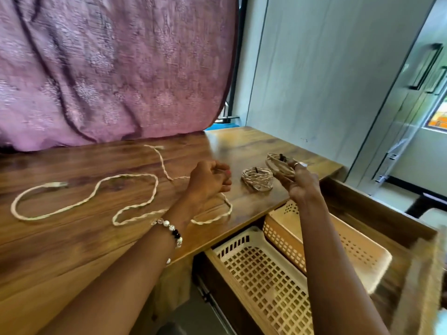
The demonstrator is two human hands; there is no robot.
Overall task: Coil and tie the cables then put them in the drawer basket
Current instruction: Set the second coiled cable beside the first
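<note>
My right hand [298,181] grips a coiled, tied beige cable [278,163] and holds it just above the wooden table's right end. A second coiled cable [257,182] with a black tie lies on the table [72,238] beside it. A long loose beige cable [135,189] snakes across the tabletop to the left. My left hand [209,181] hovers over that loose cable with its fingers loosely curled and nothing in them. Below the table edge the drawer [377,206] stands open with a white basket [263,272] and an orange basket [358,250] inside.
A pink patterned cloth [108,68] hangs behind the table's far edge. A grey wall panel [314,68] and a glass door [411,117] stand to the right. I wear a beaded bracelet [171,230] on my left wrist.
</note>
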